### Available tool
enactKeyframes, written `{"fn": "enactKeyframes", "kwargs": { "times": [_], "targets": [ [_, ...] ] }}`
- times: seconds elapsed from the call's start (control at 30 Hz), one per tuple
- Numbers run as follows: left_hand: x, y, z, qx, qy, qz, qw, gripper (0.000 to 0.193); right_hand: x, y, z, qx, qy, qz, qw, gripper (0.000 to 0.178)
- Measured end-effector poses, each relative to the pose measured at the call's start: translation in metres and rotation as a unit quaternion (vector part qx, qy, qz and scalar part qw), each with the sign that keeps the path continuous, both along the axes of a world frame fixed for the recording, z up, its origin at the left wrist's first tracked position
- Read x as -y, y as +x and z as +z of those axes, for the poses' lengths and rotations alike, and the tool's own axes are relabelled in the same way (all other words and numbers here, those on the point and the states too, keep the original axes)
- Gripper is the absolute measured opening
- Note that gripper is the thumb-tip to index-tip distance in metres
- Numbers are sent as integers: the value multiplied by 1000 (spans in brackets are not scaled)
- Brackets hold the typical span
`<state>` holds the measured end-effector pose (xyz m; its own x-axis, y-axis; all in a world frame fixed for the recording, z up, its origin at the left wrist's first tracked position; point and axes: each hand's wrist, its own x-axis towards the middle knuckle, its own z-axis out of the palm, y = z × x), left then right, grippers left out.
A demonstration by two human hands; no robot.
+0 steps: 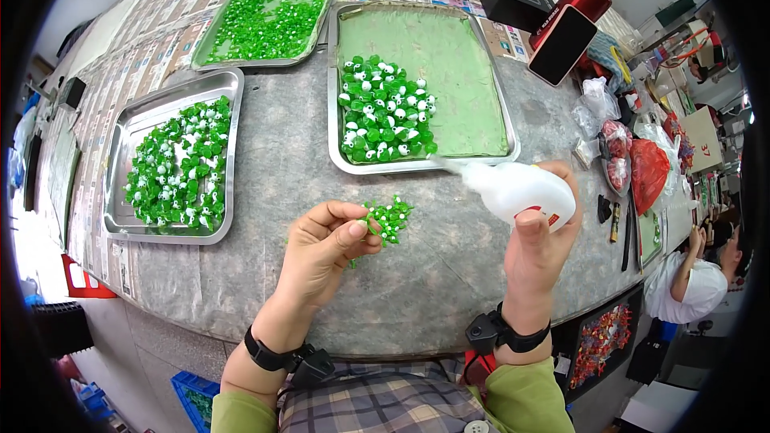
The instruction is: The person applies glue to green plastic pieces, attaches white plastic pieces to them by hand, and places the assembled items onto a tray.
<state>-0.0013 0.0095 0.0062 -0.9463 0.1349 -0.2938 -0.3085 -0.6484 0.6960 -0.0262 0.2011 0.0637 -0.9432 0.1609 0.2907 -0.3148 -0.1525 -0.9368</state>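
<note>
My left hand [325, 244] is closed in a pinch, with a small green plastic piece [373, 227] between thumb and fingertips. A little pile of small green pieces with white dots [391, 216] lies on the grey table cover just beyond it. In my right hand [536, 252] is a white squeeze bottle [520, 192], tilted so that its narrow nozzle points left. That nozzle reaches over the near rim of the middle metal tray [385, 168]. Inside this tray, round green pieces with white eye-like balls [381, 108] are heaped on the left of a pale green liner [449, 72].
A metal tray [228, 192] of green-and-white pieces stands at the left; another tray [317, 56] of small green parts is behind. At the far right are a phone [563, 46], a red bottle [581, 0], a black box [513, 0] and bags [648, 172]. Another person [690, 277] sits farther right.
</note>
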Motion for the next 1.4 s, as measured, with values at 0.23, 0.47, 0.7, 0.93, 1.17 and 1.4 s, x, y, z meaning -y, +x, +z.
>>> {"fn": "enactKeyframes", "kwargs": {
  "times": [0.23,0.47,0.7,0.93,1.17,1.4],
  "targets": [
    [-1,0,-2,0,14,-11,1000,11,8,8,-10,-39,-4,-19,999,49],
    [0,1,-5,-1,26,-19,999,10,7,9,-17,-118,161,29,979,44],
    [1,1,-5,-6,36,-27,999,9,7,9,-17,-122,186,31,974,43],
    [1,0,-5,-9,40,-28,999,9,9,8,-18,-138,208,19,968,44],
    [1,1,-4,-3,38,-30,999,9,8,10,-14,-107,149,-15,983,43],
    [2,1,-6,-10,39,-40,998,8,9,8,-16,-108,172,-1,979,42]
  ]
}}
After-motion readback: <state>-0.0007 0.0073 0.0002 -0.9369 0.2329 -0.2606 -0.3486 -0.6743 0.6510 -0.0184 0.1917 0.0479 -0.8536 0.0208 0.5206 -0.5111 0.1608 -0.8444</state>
